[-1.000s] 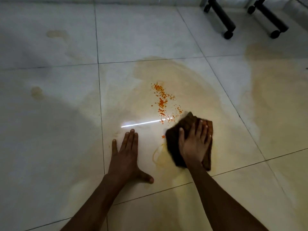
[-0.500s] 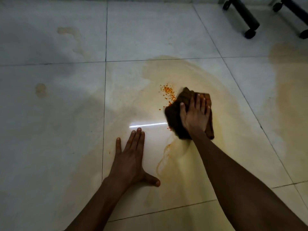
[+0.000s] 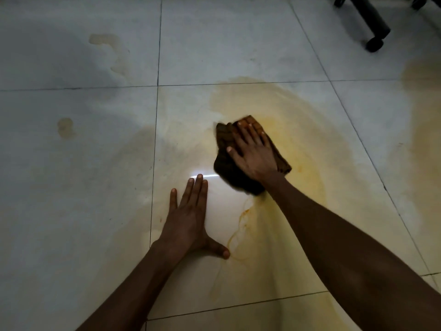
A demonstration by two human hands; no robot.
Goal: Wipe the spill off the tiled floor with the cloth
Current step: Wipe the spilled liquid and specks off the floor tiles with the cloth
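Here, the fingers (image 3: 248, 133) of the right hand (image 3: 254, 155) lie straight and spread, pressing flat on the cloth (image 3: 225, 161) rather than gripping it; flat pressure probably keeps the whole pad against the floor (image 3: 238, 44) during a stroke. The left hand (image 3: 188, 222) rests open on the tile, fingers extended and thumb splayed, apparently bracing the person's weight. The cloth is a dark brown, bunched pad with an orange-stained far corner, lying near the middle of the central tile, within the spill (image 3: 293, 144). The spill appears as a broad yellowish film with orange curls beside the left thumb, reaching toward the tile's near edge. A chair leg (image 3: 371, 20) occupies the far right corner.
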